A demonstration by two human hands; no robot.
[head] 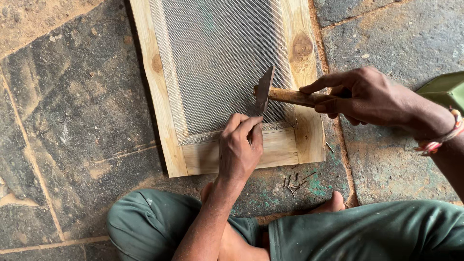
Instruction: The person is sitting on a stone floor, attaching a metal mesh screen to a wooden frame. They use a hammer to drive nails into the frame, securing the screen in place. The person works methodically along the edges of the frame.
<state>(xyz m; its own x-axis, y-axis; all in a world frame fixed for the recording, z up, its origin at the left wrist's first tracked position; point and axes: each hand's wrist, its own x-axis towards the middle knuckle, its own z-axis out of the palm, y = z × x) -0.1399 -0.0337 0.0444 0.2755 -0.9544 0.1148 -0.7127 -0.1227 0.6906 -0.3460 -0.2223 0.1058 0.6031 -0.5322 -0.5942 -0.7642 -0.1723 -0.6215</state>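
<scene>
The right hand (pixel 360 96) is wrapped around the wooden handle of a hammer (pixel 285 95), fingers closed firmly on it, with the forefinger stretched along the top of the shaft. The metal head hangs over the mesh (pixel 220 58), just above the lower edge of the screen and close to the left hand (pixel 239 150). That hand rests on the bottom rail of the frame (pixel 203 157), thumb and forefinger pinched together right where mesh meets wood — whatever they pinch is too small to make out (a nail would fit, but it cannot be seen). The frame is pale timber with dark knots, lying flat on a stone floor (pixel 72 121) of grey slabs with sandy joints; the mesh covers its opening and overlaps the inner edges of the wood. A small heap of nails (pixel 296 183) lies on the floor just below the frame's lower right corner, near a bare toe (pixel 337 200). The person sits cross-legged in green trousers (pixel 367 232) — a red and white cord bracelet (pixel 437 142) circles the right wrist. A green object (pixel 444 89) shows at the right edge.
</scene>
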